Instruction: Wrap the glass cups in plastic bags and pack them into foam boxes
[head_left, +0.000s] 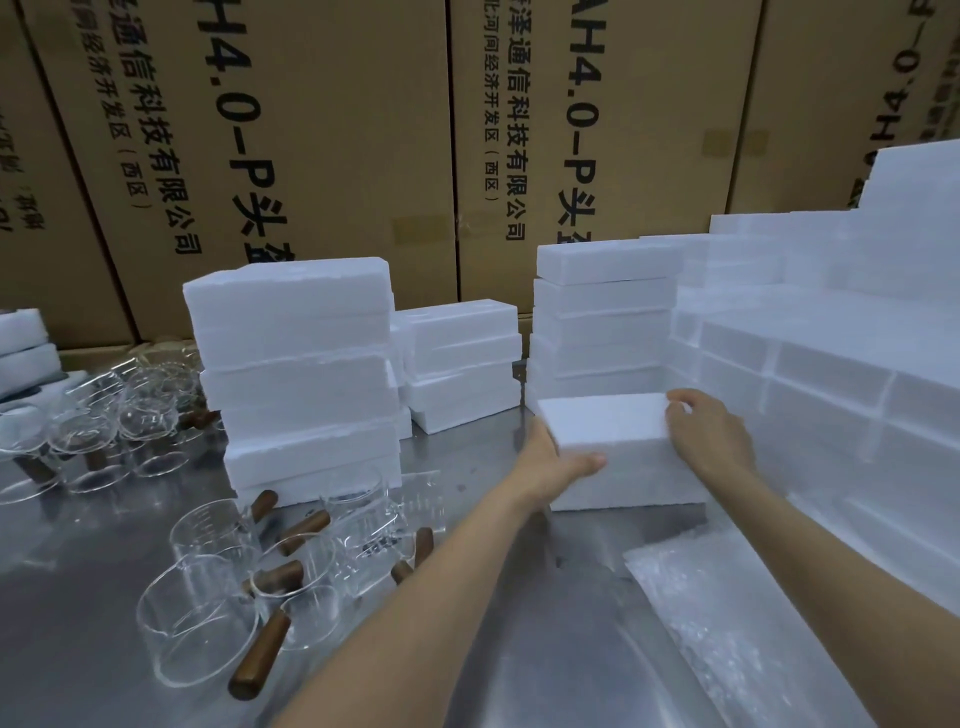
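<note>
Both hands hold one white foam box (613, 431) on the table (519, 649): the left hand (556, 462) grips its left end and the right hand (711, 431) curls its fingers over the right end. It looks light but crumbly, so hold both ends softly. The glass cups (218, 587) by the left arm look slippery and easy to break.

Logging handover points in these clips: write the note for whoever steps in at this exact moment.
Left hand: grips the near-left edge of a closed foam box on the steel table.
Right hand: fingers curled on the same box's far-right corner.
Unwrapped glass cups with wooden handles lie near left; more sit further back left.
Plastic bags lie near right.
Foam box stacks: centre-left, centre, right.
Done: cannot tell which boxes hold cups.
Left: settle this box, then bag and box the loose cups.
</note>
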